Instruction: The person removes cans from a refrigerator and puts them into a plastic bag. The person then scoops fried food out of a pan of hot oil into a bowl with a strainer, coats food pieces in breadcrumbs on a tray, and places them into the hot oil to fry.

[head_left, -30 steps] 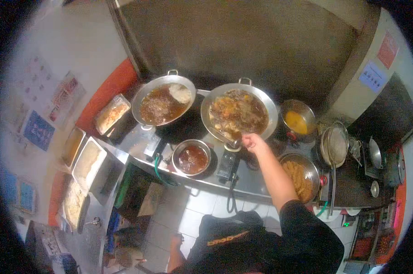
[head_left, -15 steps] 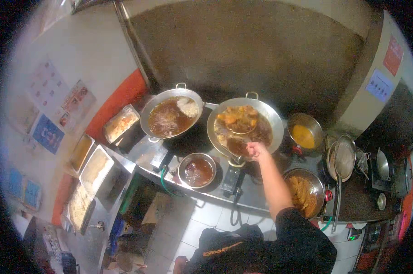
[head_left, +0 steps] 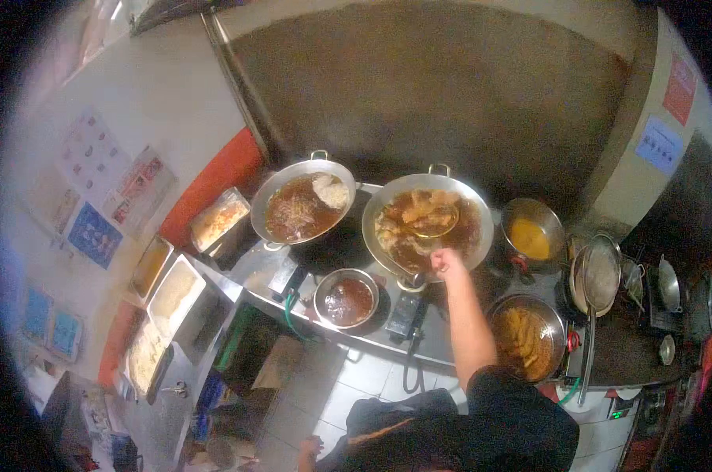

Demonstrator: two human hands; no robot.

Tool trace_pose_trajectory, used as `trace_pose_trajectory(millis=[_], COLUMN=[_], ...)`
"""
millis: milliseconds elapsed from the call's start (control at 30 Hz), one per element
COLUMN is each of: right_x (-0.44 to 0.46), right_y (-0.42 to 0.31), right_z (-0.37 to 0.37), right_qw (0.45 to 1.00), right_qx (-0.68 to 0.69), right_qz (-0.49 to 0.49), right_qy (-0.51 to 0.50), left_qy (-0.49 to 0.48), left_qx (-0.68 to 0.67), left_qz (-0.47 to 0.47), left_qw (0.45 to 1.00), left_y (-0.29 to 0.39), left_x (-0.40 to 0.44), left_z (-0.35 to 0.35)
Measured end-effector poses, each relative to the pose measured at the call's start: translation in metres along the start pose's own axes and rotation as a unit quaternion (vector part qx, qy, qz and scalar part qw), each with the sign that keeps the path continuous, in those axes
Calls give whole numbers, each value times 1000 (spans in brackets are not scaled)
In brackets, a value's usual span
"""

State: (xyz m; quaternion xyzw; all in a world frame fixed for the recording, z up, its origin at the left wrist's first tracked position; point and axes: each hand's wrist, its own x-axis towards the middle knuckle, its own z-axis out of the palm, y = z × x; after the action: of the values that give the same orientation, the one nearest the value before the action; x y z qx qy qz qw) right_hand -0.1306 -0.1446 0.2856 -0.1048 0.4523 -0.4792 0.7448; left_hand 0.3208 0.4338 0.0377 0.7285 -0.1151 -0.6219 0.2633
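Observation:
My right hand [head_left: 446, 264] is closed over the front rim of the right-hand wok [head_left: 490, 228], gripping a skimmer [head_left: 439, 231] whose thin handle is mostly hidden by the fist. Its round rim sits in brown oil, and battered fried pieces [head_left: 428, 206] lie in and beside it. Paler pieces [head_left: 387, 236] float at the wok's left side. Low in the picture, my left hand [head_left: 310, 450] hangs beside my dark shirt, away from the stove; its fingers are too small and blurred to read.
A second wok [head_left: 261, 197] of oil holds a pale mass. A smaller oil pan [head_left: 320, 303] stands in front. On the right are a yellow-liquid pan [head_left: 557, 228], a bowl of fried pieces [head_left: 559, 346] and a long-handled strainer [head_left: 601, 275]. Metal trays [head_left: 195, 287] line the left.
The skimmer has tipped and shifted right within the wok, and the heaped pieces now spread more to its left and back. The whole view has shifted slightly.

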Motion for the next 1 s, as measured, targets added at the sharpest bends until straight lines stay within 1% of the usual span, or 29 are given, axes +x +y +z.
trace_pose_trajectory(millis=[33,167,233,267,333,367,400,467,500,567,600,700,800,833,867,900,933,967,1000], right_x=[4,14,15,10,14,7,8,15,12,15,5,-9,-29,-39,-47,-54,-65,-71,-69], right_y=[0,7,2,9,-2,-6,-7,-9,-5,-8,-7,0,4,6,8,11,9,9,13], right_z=[-5,-14,-8,-14,-6,0,-2,-9,-18,-18,-14,-24,-28,-28,-27,-26,-34,-34,-41], right_qw=[999,999,998,998,999,998,999,1000,1000,998,998,993,995,997,997,997,996,998,996], right_qx=[41,23,53,54,8,10,11,19,17,13,31,25,0,-12,-11,-6,3,19,25], right_qz=[5,5,-17,-11,-49,-37,-40,-7,-2,-38,-45,-45,-39,-42,-44,-30,-21,-4,-4], right_qy=[-18,-23,7,12,-3,43,35,-11,-9,-47,-33,-110,-93,-64,-58,-77,-88,-68,-84], left_qy=[10,-17,-27,-28,-28,-28,-26,-22,-16,3,17,52,69,59,41,23,-2,-23,-44], left_qx=[54,159,179,185,196,203,207,215,218,223,224,243,306,284,277,277,294,345,439], left_qz=[8,23,25,23,25,25,30,43,50,73,84,126,184,171,165,162,168,200,270], left_qw=[998,987,983,982,980,978,977,975,974,972,971,960,931,942,946,947,941,917,856], left_y=[-2,-23,-29,-36,-36,-40,-41,-37,-37,-29,-26,-18,-16,-17,-28,-34,-36,-32,-28], left_x=[-4,-17,-21,-27,-27,-31,-32,-30,-31,-28,-32,-44,-50,-41,-28,-16,-5,-6,-6], left_z=[3,10,15,15,18,16,15,16,15,15,15,21,26,27,23,21,21,26,29])
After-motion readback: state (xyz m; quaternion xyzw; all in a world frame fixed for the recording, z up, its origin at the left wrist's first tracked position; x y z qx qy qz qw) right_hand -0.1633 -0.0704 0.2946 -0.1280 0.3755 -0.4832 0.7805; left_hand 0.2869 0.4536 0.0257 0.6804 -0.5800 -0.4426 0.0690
